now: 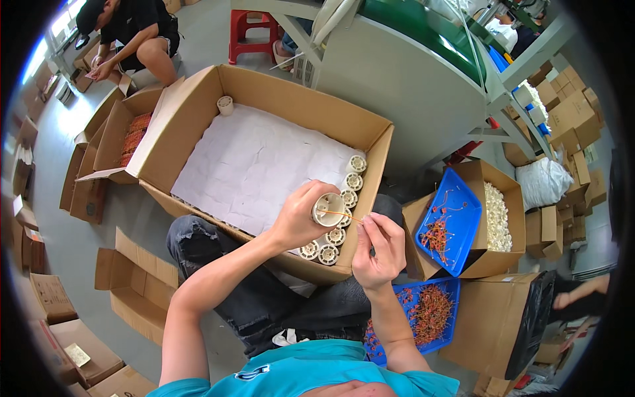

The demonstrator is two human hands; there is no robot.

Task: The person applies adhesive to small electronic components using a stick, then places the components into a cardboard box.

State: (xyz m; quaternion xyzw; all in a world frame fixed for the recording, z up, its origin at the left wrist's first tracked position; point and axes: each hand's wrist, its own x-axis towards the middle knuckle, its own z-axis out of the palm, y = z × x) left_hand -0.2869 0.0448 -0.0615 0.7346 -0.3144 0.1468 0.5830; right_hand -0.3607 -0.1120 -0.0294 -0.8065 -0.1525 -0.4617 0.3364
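My left hand (297, 215) is wrapped round a white round plastic cup-like part (329, 206), its open end facing up. Between the thumb and fingers of my right hand (378, 255) is a thin orange wire (347, 215), running across into the cup's mouth. How the wire sits inside is too small to tell. Both hands are over the right front side of a large cardboard box (294, 99). Inside it, similar white plastic parts (354, 180) line the right side, and one more (225, 105) stands in the far left corner. A white paper sheet (245, 159) covers the layer beneath.
Right of the box, a blue tray (466, 228) with red-and-orange wired pieces rests tilted on a carton of white parts (497, 218). Another blue tray (450, 331) holds many more. A green-topped machine (423, 33) stands beyond. At far left a person (135, 40) crouches near open cartons.
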